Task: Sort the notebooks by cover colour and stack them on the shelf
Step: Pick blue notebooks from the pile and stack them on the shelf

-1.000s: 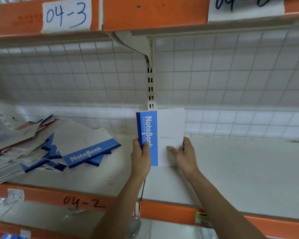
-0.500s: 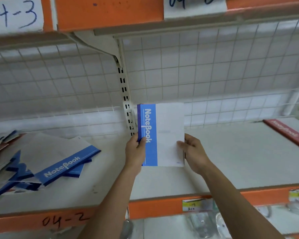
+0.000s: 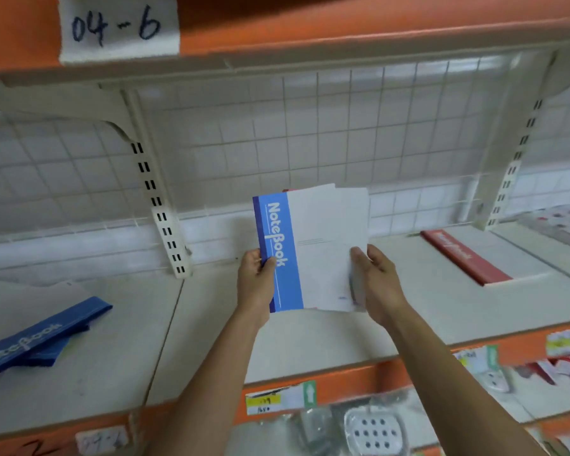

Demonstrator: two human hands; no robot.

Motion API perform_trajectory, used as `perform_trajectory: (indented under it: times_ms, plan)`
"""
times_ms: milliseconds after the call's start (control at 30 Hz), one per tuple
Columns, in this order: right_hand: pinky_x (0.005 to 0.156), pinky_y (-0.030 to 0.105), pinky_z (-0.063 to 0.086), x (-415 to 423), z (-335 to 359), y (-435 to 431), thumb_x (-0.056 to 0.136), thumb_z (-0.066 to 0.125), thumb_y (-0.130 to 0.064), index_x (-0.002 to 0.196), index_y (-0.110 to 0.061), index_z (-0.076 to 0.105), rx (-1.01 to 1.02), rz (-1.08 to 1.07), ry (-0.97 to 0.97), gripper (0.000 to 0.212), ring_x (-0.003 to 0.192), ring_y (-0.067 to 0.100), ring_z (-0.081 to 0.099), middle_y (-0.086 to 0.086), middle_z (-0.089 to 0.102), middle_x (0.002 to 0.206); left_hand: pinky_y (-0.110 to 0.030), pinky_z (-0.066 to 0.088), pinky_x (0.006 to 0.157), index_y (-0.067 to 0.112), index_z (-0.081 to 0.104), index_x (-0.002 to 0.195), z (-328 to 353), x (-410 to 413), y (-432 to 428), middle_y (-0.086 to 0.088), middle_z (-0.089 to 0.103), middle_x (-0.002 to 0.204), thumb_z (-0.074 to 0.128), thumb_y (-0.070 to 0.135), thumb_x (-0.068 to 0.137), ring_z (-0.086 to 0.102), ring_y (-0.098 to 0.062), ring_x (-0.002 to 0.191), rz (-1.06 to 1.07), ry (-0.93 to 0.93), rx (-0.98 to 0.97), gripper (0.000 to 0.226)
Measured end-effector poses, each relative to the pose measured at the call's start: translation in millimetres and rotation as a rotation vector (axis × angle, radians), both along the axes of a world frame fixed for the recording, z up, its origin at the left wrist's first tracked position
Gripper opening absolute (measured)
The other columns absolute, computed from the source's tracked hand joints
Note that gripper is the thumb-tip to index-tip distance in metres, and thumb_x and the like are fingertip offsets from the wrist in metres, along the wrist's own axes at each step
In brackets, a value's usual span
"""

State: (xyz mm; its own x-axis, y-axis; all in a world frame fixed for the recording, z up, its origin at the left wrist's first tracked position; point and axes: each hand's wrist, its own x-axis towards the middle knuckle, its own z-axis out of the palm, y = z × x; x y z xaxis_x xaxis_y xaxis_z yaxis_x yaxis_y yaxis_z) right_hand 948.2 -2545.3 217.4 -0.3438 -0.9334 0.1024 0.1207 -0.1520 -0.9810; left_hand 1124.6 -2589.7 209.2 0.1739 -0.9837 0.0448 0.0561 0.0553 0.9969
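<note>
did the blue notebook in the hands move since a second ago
Yes. The blue notebook was in front of the slotted upright; now it is well to the right of it, toward the red notebook.

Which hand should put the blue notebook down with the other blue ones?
Probably the left hand. It grips the blue notebook by its blue edge, and the blue pile lies on the shelf to its left. The right hand is nearer the red notebook.

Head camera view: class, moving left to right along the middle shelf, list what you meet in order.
blue notebooks lying flat → slotted upright → left hand → held blue notebook → right hand → red notebook lying flat
</note>
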Motion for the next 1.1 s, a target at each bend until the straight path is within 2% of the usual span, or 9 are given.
perform_trajectory:
  times_ms: [200, 300, 367, 433, 533, 633, 733, 800, 1100]
  plan:
    - [0.065, 0.027, 0.044, -90.0, 12.6, -14.7, 0.097, 0.046, -0.021, 0.092, -0.008, 0.058, -0.058, -0.133, 0.155, 0.018, 0.075, 0.015, 0.055, 0.001, 0.062, 0.083, -0.042, 0.052, 0.077, 0.021, 0.049, 0.083, -12.4, -65.9, -9.9, 0.001, 0.062, 0.088, 0.048, 0.011, 0.094, 0.061, -0.023, 0.085, 0.101, -0.174, 0.053, 0.014]
    - [0.060, 0.023, 0.041, -118.1, 15.6, -21.5, 0.099, 0.043, -0.024, 0.090, -0.008, 0.051, -0.096, -0.184, 0.312, 0.019, 0.070, 0.009, 0.053, -0.002, 0.057, 0.080, -0.027, 0.043, 0.054, 0.010, 0.055, 0.086, -21.0, -91.6, -17.4, -0.006, 0.063, 0.081, 0.046, 0.012, 0.090, 0.058, -0.022, 0.067, 0.168, -0.307, 0.136, 0.010]
    - [0.056, 0.020, 0.038, -134.0, 15.5, -24.5, 0.099, 0.040, -0.023, 0.090, -0.009, 0.049, -0.130, -0.243, 0.402, 0.019, 0.068, 0.004, 0.051, -0.002, 0.055, 0.079, -0.024, 0.034, 0.049, 0.008, 0.058, 0.088, -23.1, -107.1, -17.7, -0.006, 0.059, 0.078, 0.046, 0.011, 0.089, 0.050, -0.018, 0.058, 0.207, -0.338, 0.206, 0.012]
    - [0.054, 0.020, 0.038, -147.1, 14.8, -27.0, 0.100, 0.038, -0.024, 0.090, -0.010, 0.048, -0.148, -0.305, 0.454, 0.020, 0.066, 0.004, 0.050, -0.002, 0.054, 0.078, -0.025, 0.039, 0.055, 0.011, 0.056, 0.102, -21.6, -122.6, -15.7, -0.006, 0.059, 0.086, 0.049, 0.009, 0.086, 0.053, -0.019, 0.065, 0.200, -0.290, 0.239, 0.017]
    - [0.052, 0.022, 0.038, -161.8, 14.3, -30.8, 0.101, 0.037, -0.024, 0.091, -0.010, 0.048, -0.172, -0.394, 0.527, 0.020, 0.062, 0.009, 0.050, 0.002, 0.055, 0.078, -0.032, 0.050, 0.071, 0.025, 0.044, 0.123, -24.3, -143.4, -16.4, -0.002, 0.058, 0.100, 0.049, 0.001, 0.084, 0.058, -0.025, 0.086, 0.106, -0.310, 0.220, 0.047]
    - [0.051, 0.019, 0.036, -167.7, 16.5, -34.4, 0.100, 0.038, -0.021, 0.090, -0.010, 0.047, -0.198, -0.434, 0.524, 0.018, 0.060, 0.012, 0.049, 0.003, 0.055, 0.076, -0.034, 0.053, 0.076, 0.018, 0.051, 0.128, -31.4, -159.4, -18.0, -0.008, 0.059, 0.114, 0.048, -0.003, 0.083, 0.062, -0.030, 0.096, 0.072, -0.499, 0.204, 0.050]
    - [0.050, 0.011, 0.035, -168.1, 16.4, -38.0, 0.101, 0.038, -0.022, 0.092, -0.009, 0.048, -0.185, -0.379, 0.511, 0.019, 0.061, 0.002, 0.050, -0.005, 0.053, 0.073, -0.030, 0.040, 0.095, 0.017, 0.047, 0.136, -37.6, -164.9, -19.2, -0.012, 0.049, 0.129, 0.050, 0.007, 0.088, 0.052, -0.028, 0.115, 0.046, -0.965, 0.207, 0.049]
    - [0.050, 0.007, 0.039, -165.2, 15.9, -38.6, 0.100, 0.038, -0.021, 0.092, -0.009, 0.049, -0.199, -0.319, 0.478, 0.018, 0.063, 0.000, 0.051, -0.011, 0.052, 0.073, -0.027, 0.033, 0.098, 0.020, 0.045, 0.138, -41.1, -160.7, -19.1, -0.009, 0.048, 0.133, 0.048, 0.015, 0.091, 0.047, -0.025, 0.120, -0.003, -1.190, 0.171, 0.047]
    - [0.055, 0.004, 0.038, -150.5, 5.4, -32.3, 0.099, 0.041, -0.018, 0.078, -0.019, 0.046, -0.195, -0.178, 0.339, 0.022, 0.058, -0.012, 0.047, -0.012, 0.048, 0.070, -0.036, 0.029, 0.108, 0.035, 0.036, 0.142, -46.3, -138.3, -21.4, -0.005, 0.036, 0.145, 0.036, 0.025, 0.099, 0.026, -0.027, 0.134, -0.167, -1.422, 0.179, 0.044]
